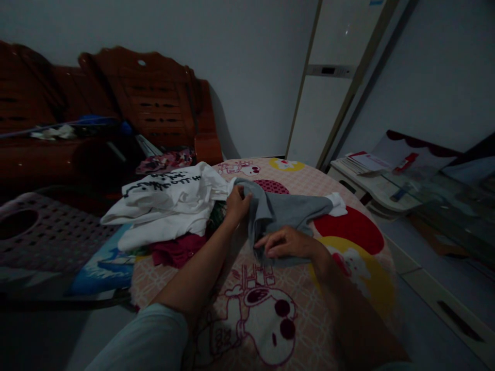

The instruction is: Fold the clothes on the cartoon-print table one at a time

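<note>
A grey garment (286, 211) lies across a round table with a pink cartoon-print cloth (247, 309). My left hand (236, 203) is closed on the garment's far left edge, pinching the fabric. My right hand (286, 243) rests on its near edge, fingers together and pressed down on the cloth. A white end (337, 202) shows at the garment's right tip. To the left sits a pile of clothes: a white shirt with black lettering (166, 203) on top and a dark red piece (176, 251) under it.
A carved wooden bench (154, 103) with clutter stands at the back left. A plastic perforated stool (46, 232) is at the left. A low white cabinet (371, 185) with papers stands to the right, beside a glass surface. The room is dim.
</note>
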A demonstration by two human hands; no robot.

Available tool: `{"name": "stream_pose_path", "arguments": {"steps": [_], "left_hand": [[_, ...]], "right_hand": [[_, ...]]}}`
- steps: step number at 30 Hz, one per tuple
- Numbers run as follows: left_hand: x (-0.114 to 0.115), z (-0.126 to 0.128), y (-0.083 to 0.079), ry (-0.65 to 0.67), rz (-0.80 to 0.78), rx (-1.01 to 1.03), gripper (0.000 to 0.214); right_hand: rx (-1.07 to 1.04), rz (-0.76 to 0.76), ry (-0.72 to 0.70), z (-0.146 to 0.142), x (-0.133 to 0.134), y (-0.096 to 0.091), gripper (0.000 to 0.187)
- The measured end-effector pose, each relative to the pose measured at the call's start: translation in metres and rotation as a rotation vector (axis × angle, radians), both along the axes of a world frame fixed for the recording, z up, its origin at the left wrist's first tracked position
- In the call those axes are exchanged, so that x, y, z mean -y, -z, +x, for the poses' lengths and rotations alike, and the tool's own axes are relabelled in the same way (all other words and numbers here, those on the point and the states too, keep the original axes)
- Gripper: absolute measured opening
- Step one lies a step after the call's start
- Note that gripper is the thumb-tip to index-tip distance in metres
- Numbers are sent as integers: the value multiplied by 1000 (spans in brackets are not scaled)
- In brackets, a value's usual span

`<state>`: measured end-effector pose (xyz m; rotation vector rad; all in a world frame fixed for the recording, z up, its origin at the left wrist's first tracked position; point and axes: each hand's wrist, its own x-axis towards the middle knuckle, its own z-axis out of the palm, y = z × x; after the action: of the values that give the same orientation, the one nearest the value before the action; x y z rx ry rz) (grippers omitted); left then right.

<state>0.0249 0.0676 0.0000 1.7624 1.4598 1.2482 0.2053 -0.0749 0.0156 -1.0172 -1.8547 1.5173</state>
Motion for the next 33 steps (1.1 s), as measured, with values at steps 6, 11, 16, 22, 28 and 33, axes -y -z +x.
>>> {"name": "stream_pose_path", "arguments": {"steps": [6, 11, 16, 22, 28, 33], "left_hand": [[9, 3, -7, 168, 220, -106, 35], [18, 16, 5, 548, 141, -526, 38], [28, 14, 5, 322, 147, -715, 43], [26, 8, 2, 204, 40, -681, 67], [13, -3, -6, 280, 17, -698, 61], [17, -29, -51, 643, -36, -593, 32]], "right_hand": [[32, 65, 453, 21, -14, 13, 35], [197, 121, 1061, 72, -19, 19, 37], [559, -69, 954, 103, -7, 19, 45], [525, -62, 690, 92, -2, 13, 34], [338, 69, 928, 85, -14, 25, 9], [-169, 158, 1284, 114, -18, 26, 17]]}}
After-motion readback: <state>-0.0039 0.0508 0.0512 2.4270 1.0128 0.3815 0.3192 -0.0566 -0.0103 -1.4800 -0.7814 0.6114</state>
